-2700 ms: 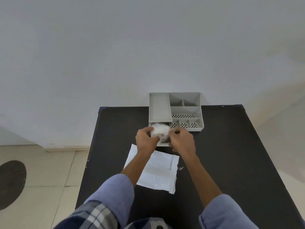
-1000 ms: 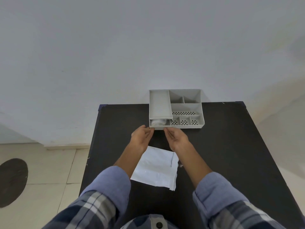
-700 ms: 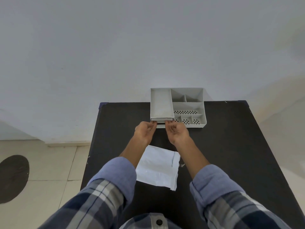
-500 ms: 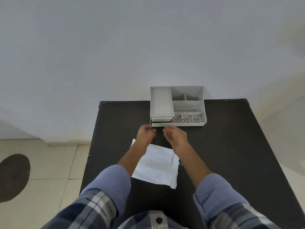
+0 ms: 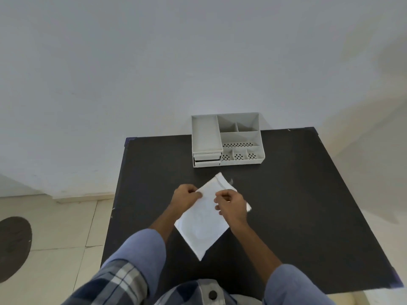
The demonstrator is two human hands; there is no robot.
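Observation:
A flat white cloth [image 5: 204, 223] is turned diamond-wise over the middle of the black table [image 5: 308, 205]. My left hand [image 5: 186, 195] pinches its left edge near the top corner. My right hand [image 5: 231, 203] grips its right edge, and part of the cloth is hidden behind that hand. A grey desk organizer [image 5: 228, 139] stands at the table's far edge against the wall, with both small drawers [image 5: 207, 160] at its lower left pushed in.
The white wall rises right behind the organizer. Tiled floor [image 5: 66, 227] lies to the left of the table, with a dark round patch [image 5: 13, 247] at the far left. The table's left edge runs close to my left forearm.
A white cloth went into the organizer's lower drawer and both hands pushed that drawer in. They then drew back to the second cloth, took hold of it and turned it diamond-wise.

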